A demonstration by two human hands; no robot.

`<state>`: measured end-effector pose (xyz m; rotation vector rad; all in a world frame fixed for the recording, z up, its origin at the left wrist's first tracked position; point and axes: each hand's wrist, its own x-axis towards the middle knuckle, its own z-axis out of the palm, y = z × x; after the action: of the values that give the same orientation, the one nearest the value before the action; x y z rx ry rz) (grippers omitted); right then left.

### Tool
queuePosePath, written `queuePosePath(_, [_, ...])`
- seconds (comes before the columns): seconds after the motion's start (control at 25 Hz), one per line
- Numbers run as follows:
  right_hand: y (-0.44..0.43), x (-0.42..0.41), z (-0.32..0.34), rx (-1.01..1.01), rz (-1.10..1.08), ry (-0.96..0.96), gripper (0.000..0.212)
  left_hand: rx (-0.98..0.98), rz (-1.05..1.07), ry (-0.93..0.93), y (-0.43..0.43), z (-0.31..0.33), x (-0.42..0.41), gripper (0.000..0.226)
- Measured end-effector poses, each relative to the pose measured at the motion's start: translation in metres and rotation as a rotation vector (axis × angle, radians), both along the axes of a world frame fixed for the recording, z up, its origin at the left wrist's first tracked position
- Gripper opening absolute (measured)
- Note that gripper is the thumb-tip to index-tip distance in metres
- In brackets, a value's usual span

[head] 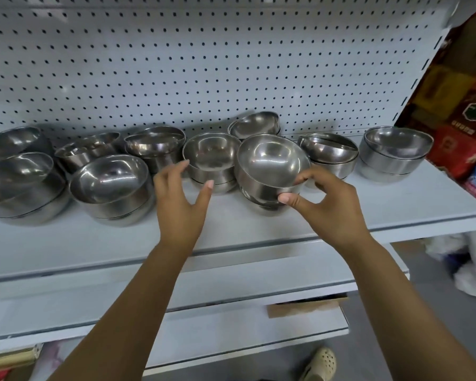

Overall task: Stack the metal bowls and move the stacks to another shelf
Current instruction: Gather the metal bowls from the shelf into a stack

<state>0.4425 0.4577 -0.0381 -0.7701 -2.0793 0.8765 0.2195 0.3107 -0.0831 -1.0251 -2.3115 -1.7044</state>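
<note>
Several short stacks of metal bowls stand in a row on the top grey shelf (368,204). My right hand (327,204) pinches the front wall of a tilted bowl (270,166) that sits on top of a small stack at centre right. My left hand (182,196) hovers with spread fingers just in front of the neighbouring stack (210,158), fingertips near its left rim; I cannot tell whether they touch. More stacks stand at the left (110,185), far left (19,182) and right (396,152).
A white pegboard (204,64) backs the shelf. Two lower grey shelves (231,273) step out below. Red and yellow packaged goods (456,105) fill the right edge. White bags (473,259) lie on the floor at right, and a cardboard box (305,306) sits under the shelves.
</note>
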Motion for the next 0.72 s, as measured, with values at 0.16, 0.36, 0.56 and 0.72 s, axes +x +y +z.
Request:
queuePosePath(0.16, [-0.01, 0.002, 0.001, -0.006, 0.022, 0.049, 0.032, -0.125, -0.087, -0.005, 0.01, 0.014, -0.025, 0.046])
queuePosePath(0.36, [-0.015, 0.008, 0.002, -0.047, 0.015, 0.071, 0.038, -0.072, -0.065, 0.085, 0.014, 0.016, -0.032, 0.021])
queuePosePath(0.56, [-0.017, 0.015, -0.002, -0.068, -0.018, 0.118, 0.037, 0.048, -0.036, 0.057, 0.007, 0.025, -0.021, 0.022])
queuePosePath(0.72, [-0.022, 0.015, -0.006, -0.113, -0.024, 0.174, 0.032, 0.146, -0.033, 0.05, -0.014, 0.034, -0.001, 0.019])
